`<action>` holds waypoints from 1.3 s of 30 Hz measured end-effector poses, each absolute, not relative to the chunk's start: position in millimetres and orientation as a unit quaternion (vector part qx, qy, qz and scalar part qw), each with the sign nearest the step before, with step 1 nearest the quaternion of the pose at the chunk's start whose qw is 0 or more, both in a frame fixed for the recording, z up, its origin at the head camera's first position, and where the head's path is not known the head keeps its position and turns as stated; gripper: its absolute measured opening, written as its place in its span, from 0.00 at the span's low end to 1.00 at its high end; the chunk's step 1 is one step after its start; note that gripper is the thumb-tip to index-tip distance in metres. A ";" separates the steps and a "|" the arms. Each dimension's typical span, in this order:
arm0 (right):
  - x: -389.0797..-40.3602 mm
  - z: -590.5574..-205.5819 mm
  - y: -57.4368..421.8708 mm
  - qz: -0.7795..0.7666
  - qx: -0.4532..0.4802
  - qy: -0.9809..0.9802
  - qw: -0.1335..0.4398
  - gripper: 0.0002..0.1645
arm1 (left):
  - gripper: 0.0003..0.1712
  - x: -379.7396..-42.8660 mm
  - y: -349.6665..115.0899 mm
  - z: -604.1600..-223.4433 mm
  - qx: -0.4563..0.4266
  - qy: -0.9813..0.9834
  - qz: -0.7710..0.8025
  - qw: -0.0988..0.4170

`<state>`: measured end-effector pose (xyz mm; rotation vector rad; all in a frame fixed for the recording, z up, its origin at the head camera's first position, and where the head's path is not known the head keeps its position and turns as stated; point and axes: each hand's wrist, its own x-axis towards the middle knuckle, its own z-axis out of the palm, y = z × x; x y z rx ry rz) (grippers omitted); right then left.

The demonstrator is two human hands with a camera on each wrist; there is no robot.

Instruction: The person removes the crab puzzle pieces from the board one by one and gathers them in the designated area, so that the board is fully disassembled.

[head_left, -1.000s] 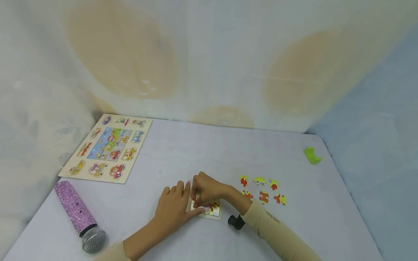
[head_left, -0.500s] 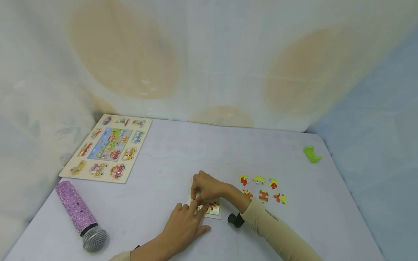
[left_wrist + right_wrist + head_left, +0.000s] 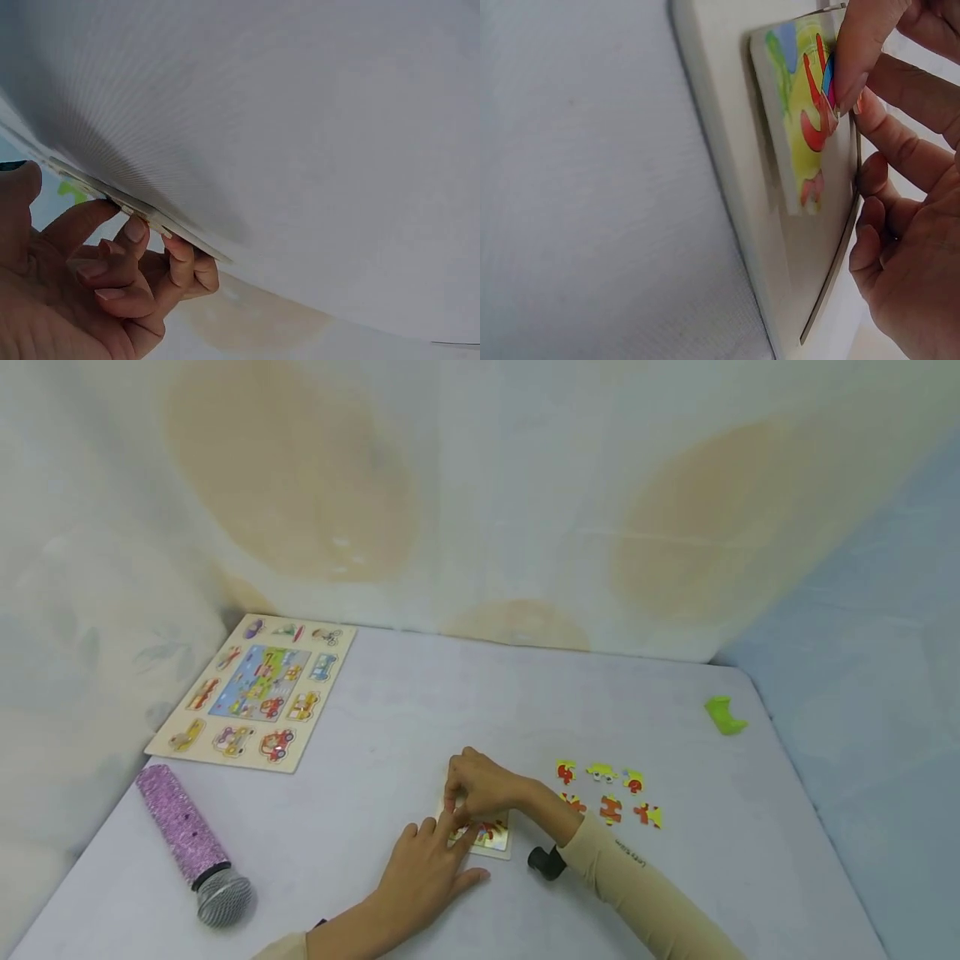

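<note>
A small puzzle board [image 3: 491, 852] lies on the table in front of the person. Several joined pieces with a yellow and red picture [image 3: 810, 127] sit in the board's recess in the right wrist view, beside a bare part. My right hand [image 3: 483, 785] bends over the far left of the board, thumb and forefinger pinching a puzzle piece that is mostly hidden. From the near side my left hand [image 3: 423, 872] reaches in, its extended fingers touching the pieces and its thumb sticking out over the table. In the left wrist view the board's edge [image 3: 187, 231] shows beside both hands' fingertips.
Several loose puzzle pieces [image 3: 611, 810] lie in two rows to the right. A large vehicle puzzle board [image 3: 288, 758] is at the back left, with a glittery pink microphone [image 3: 183, 835] nearer. A green object [image 3: 724, 716] lies far right. A black cylindrical object [image 3: 546, 862] shows by the right sleeve.
My left hand has shifted from the board's left side to its near side; its fingers now meet the pieces and its thumb is off the board. My right hand stays nearly in place.
</note>
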<state>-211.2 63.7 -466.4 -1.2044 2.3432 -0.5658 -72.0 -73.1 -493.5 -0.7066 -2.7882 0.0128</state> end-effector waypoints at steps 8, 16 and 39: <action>-213.3 -463.5 66.1 -0.213 -0.432 0.849 0.216 0.06 | 0.27 -82.9 -66.8 -494.3 -0.258 -0.950 0.021 0.176; -213.1 -457.4 69.0 -0.244 -0.435 0.836 0.229 0.05 | 0.21 -81.9 -64.9 -496.3 -0.252 -0.948 0.030 0.194; -230.8 -446.8 85.4 -0.308 -0.424 0.797 0.301 0.01 | 0.20 -80.3 -66.7 -495.3 -0.248 -0.949 0.041 0.192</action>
